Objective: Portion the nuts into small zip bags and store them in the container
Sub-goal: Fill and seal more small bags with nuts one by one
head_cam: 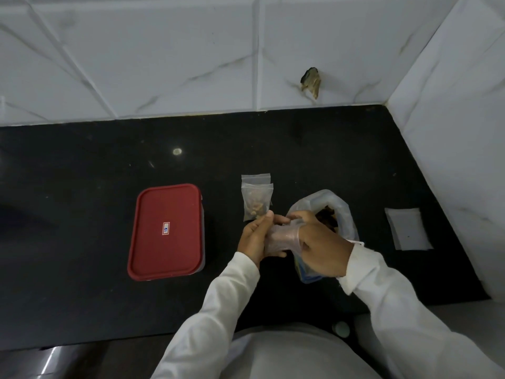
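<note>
Both hands are together at the middle of the black surface (pixel 82 165), working one small clear zip bag (pixel 282 237) between them. The left hand (pixel 255 237) cups and pinches it from the left side, fingers curled on the plastic, while the right hand (pixel 321 246) grips its right edge, thumb and fingers closed on the film. Whether that bag holds any nuts I can't tell; it is see-through and crumpled against the palms. Right behind and under the right hand stands the big clear bag of nuts (pixel 332 214), mouth open, dark nuts showing inside. Just beyond the left fingertips, two filled small zip bags (pixel 257 198) lie overlapped on the surface, pale nuts visible in them. Out to the left, well apart from the hands, sits the container (pixel 166 232) with its red lid on and a small label in the centre. Out to the right, a flat pile of empty zip bags (pixel 407 228) lies near the white tiled side wall (pixel 451 132). White sleeves (pixel 218 302) run in from the near edge.
</note>
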